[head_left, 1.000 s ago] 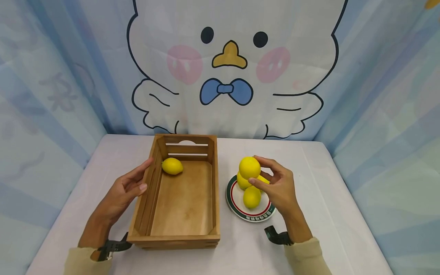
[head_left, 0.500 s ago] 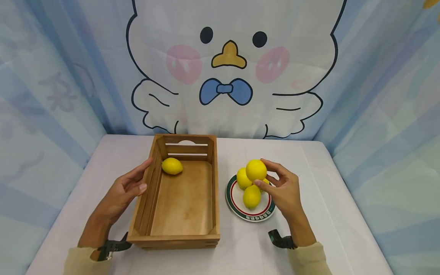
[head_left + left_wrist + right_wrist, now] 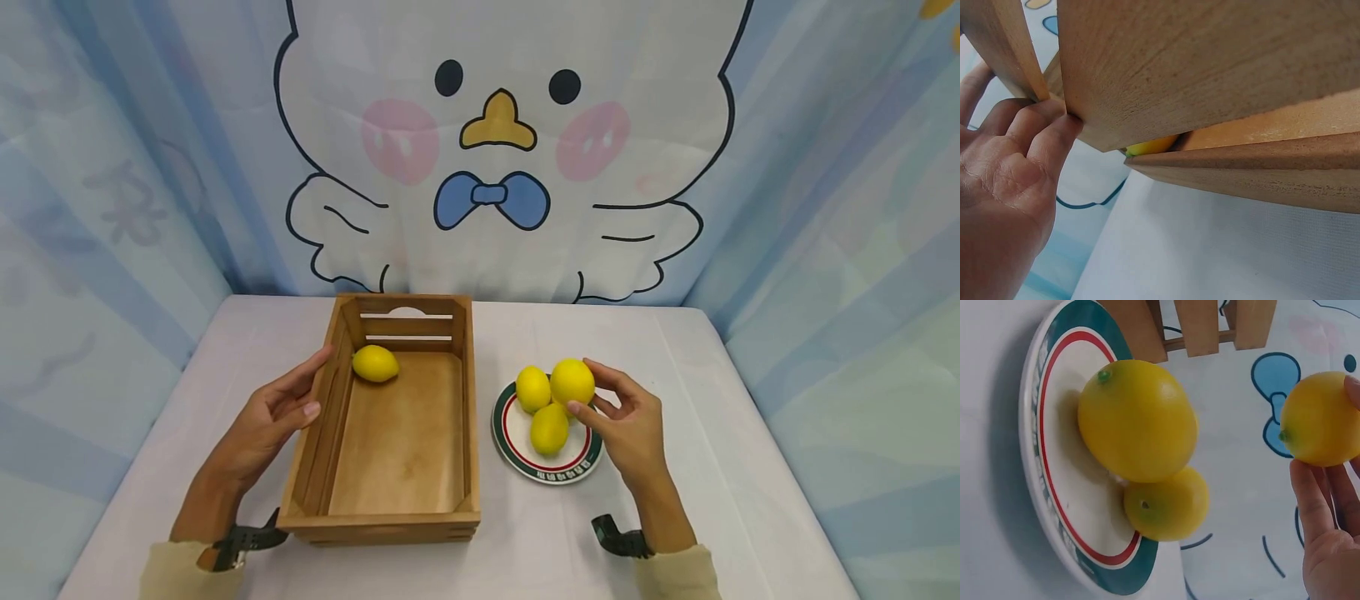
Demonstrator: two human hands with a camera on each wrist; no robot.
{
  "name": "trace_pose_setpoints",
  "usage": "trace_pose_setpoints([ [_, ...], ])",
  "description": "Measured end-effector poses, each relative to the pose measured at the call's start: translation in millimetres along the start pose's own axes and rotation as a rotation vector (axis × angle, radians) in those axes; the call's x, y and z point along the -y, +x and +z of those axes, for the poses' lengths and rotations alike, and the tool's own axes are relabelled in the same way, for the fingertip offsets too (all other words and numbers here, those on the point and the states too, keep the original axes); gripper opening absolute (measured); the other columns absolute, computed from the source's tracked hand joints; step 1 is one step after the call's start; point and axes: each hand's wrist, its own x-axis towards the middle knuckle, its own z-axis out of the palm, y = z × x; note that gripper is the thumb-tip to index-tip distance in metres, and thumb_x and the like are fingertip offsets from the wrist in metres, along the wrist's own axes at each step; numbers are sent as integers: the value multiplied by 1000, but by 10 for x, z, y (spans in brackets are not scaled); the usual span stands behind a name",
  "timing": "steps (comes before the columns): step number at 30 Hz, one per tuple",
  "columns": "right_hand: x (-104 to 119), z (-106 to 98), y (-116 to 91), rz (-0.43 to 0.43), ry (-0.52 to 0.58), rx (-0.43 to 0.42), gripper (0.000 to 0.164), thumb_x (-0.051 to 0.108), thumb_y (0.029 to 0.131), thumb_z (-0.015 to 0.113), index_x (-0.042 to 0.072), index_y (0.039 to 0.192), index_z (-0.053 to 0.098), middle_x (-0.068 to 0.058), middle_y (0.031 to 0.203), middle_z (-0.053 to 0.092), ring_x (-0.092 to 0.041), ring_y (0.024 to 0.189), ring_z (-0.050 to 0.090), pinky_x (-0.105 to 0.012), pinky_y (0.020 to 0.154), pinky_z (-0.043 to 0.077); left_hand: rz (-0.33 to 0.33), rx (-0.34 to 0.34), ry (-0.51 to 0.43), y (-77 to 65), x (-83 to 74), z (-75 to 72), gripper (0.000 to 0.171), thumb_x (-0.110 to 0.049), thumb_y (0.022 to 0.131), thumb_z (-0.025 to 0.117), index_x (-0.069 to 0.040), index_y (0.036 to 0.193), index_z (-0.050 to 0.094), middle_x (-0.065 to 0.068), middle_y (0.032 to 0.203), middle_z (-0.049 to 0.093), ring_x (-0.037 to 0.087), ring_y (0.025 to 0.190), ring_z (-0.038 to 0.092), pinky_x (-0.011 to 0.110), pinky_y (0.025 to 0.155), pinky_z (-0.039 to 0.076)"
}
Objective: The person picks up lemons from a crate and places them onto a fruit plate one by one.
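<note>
Just over the plate, my right hand pinches a yellow lemon between thumb and fingers. Two more lemons show on the plate, one at its left and one toward its front; part of another is hidden under the held one. In the right wrist view, the held lemon sits at the fingertips. My left hand holds the left side of a wooden crate; in the left wrist view its bent fingers reach the gap between the slats. One lemon lies in the crate's back left corner.
A white cloth covers the table. Behind it hangs a curtain with a cartoon chick, and blue-and-white curtains close off both sides. The crate stands left of the plate, with a narrow strip of tablecloth between them.
My right hand has moved right and slightly toward me with its lemon, uncovering the lemon at the plate's left. My left hand and the crate have stayed in place.
</note>
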Motion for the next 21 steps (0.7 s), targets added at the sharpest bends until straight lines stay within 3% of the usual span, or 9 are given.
trace_pose_setpoints([
  [21, -162, -90, -140, 70, -61, -90, 52, 4, 89, 86, 10, 138, 70, -6, 138, 68, -18, 119, 64, -16, 100, 54, 3, 10, -5, -4, 10, -3, 70, 3, 108, 52, -15, 170, 27, 4, 181, 15, -7, 158, 23, 7, 117, 34],
])
